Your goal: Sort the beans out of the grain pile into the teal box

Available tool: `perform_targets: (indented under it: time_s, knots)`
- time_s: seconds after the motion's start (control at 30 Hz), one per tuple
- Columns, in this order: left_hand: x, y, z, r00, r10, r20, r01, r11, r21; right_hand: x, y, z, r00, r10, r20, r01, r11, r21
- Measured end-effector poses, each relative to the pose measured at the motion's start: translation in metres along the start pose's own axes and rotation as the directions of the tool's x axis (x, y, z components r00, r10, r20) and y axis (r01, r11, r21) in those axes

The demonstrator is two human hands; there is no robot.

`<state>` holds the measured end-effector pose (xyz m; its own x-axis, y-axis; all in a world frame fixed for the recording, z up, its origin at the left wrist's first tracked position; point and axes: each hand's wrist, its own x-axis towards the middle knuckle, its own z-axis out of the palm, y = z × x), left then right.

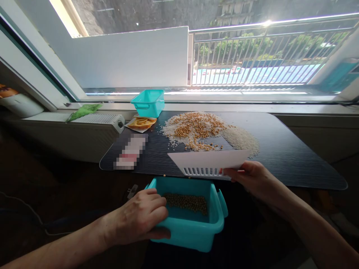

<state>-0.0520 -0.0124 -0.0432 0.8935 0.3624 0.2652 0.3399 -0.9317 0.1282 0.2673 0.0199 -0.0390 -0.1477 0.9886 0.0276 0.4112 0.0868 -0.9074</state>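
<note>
My left hand [148, 215] is closed over the left rim of a turquoise plastic bin [193, 228] below the table's front edge. A layer of round beans [186, 203], dark in the shade, covers part of its floor. In my right hand [249, 173] is a thin white slotted scoop [207, 160], pinched at its right end. Its row of slots points down, over the table edge and just above the bin's far side. Behind it, a pile of white rice [242, 140] mixed with yellow soybeans [199, 125] lies spread on the dark table [286, 153].
A second turquoise bin [148, 106] stands at the table's back left. Near it lie a bread-like snack on paper [141, 123] and a blurred-out card [131, 151]. A radiator [92, 123] with a green cloth [85, 111] sits left of the table, and a window runs behind.
</note>
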Motion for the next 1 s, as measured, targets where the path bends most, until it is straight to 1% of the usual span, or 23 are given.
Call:
perform_targets:
  time_s: [0.07, 0.13, 0.17, 0.2, 0.33, 0.4, 0.43, 0.47, 0.53, 0.57, 0.6, 0.63, 0.7, 0.73, 0.77, 0.83, 1.0]
  knots:
    - [-0.004, 0.000, -0.001, 1.000, -0.007, -0.010, 0.008, 1.000, 0.022, 0.000, -0.004, 0.005, 0.999, -0.001, 0.054, 0.000, 1.000, 0.018]
    - [-0.008, 0.000, -0.001, 1.000, -0.017, -0.020, 0.018, 0.999, 0.036, 0.005, -0.011, 0.015, 0.999, -0.013, 0.053, 0.011, 0.999, 0.042]
    - [-0.010, 0.000, -0.002, 0.999, -0.026, -0.021, 0.027, 0.999, 0.037, 0.009, -0.015, 0.022, 0.999, -0.032, 0.033, 0.030, 0.998, 0.059]
    - [-0.013, 0.000, -0.003, 0.999, -0.036, -0.022, 0.037, 0.999, 0.037, 0.014, -0.019, 0.030, 0.998, -0.036, 0.048, 0.034, 0.998, 0.055]
    - [-0.021, -0.001, -0.007, 0.997, -0.076, 0.000, 0.076, 0.996, 0.041, 0.030, -0.026, 0.064, 0.988, -0.121, 0.097, 0.114, 0.991, 0.073]
    - [-0.022, -0.001, -0.008, 0.996, -0.083, 0.014, 0.083, 0.996, 0.042, 0.033, -0.026, 0.071, 0.984, -0.138, 0.116, 0.132, 0.990, 0.056]
    - [-0.022, -0.001, -0.009, 0.996, -0.085, 0.020, 0.085, 0.996, 0.042, 0.033, -0.026, 0.071, 0.981, -0.138, 0.135, 0.132, 0.990, 0.054]
    - [-0.021, 0.000, -0.009, 0.996, -0.084, 0.019, 0.083, 0.996, 0.040, 0.032, -0.026, 0.068, 0.978, -0.134, 0.160, 0.127, 0.990, 0.056]
    - [-0.018, 0.002, -0.009, 0.997, -0.072, 0.005, 0.072, 0.997, 0.034, 0.029, -0.026, 0.053, 0.976, -0.121, 0.179, 0.110, 0.992, 0.069]
    - [-0.016, 0.003, -0.008, 0.998, -0.061, -0.003, 0.061, 0.998, 0.032, 0.027, -0.025, 0.043, 0.986, -0.109, 0.128, 0.103, 0.993, 0.052]
    - [-0.013, 0.004, -0.007, 0.999, -0.047, -0.010, 0.048, 0.998, 0.030, 0.027, -0.024, 0.032, 0.996, -0.092, 0.021, 0.092, 0.995, 0.028]
    - [-0.009, 0.004, -0.006, 0.999, -0.031, -0.015, 0.031, 0.999, 0.025, 0.027, -0.022, 0.021, 0.993, -0.076, -0.089, 0.077, 0.997, -0.003]
    - [-0.001, 0.006, -0.004, 1.000, 0.000, -0.012, 0.000, 1.000, 0.011, 0.027, -0.018, 0.000, 0.970, -0.023, -0.241, 0.004, 0.997, -0.081]
    - [0.003, 0.006, -0.003, 1.000, 0.012, -0.007, -0.012, 1.000, 0.002, 0.028, -0.015, -0.008, 0.959, -0.005, -0.284, -0.027, 0.994, -0.108]
    - [0.007, 0.007, -0.002, 1.000, 0.021, -0.001, -0.021, 1.000, -0.007, 0.028, -0.012, -0.014, 0.951, 0.007, -0.310, -0.049, 0.991, -0.127]
    - [0.013, 0.007, -0.001, 1.000, 0.028, 0.007, -0.028, 0.999, -0.020, 0.028, -0.007, -0.021, 0.945, 0.016, -0.325, -0.068, 0.986, -0.151]
    - [0.018, 0.005, 0.001, 1.000, 0.023, 0.004, -0.023, 0.999, -0.025, 0.027, 0.000, -0.023, 0.947, 0.011, -0.321, -0.074, 0.980, -0.185]
